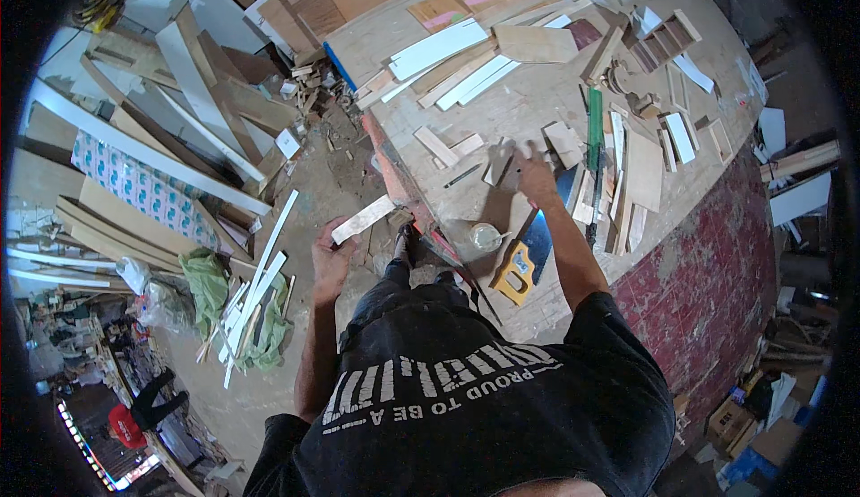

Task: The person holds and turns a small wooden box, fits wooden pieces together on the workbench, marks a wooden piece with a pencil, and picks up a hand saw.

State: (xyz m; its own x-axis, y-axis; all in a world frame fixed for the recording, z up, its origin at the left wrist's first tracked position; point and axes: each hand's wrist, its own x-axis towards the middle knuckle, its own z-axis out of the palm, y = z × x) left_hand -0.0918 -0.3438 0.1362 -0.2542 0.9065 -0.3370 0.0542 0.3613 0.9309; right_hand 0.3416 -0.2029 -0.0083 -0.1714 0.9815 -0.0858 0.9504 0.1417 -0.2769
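My left hand (pixel 331 261) is closed around one end of a short, pale wooden strip (pixel 363 219), held off the table's near left edge. Over the table reaches my right hand (pixel 535 177), its fingers apart and slightly blurred. Nearest to those fingers is a small wood block (pixel 497 166), and I see nothing gripped in them. Another small wood piece (pixel 563 144) lies just beyond. A dark pencil-like stick (pixel 461 176) rests left of the block. Beside my right forearm is a handsaw (pixel 515 275) with a yellow handle, its blade partly hidden by the arm.
A small round container (pixel 485 235) stands near the table's front edge. A long green tool (pixel 594 130) lies among wood strips on the right. White and brown boards (pixel 439 47) cover the far side of the worktable (pixel 421 201). Long planks (pixel 143 152) lean at left; another person (pixel 127 425) is far off.
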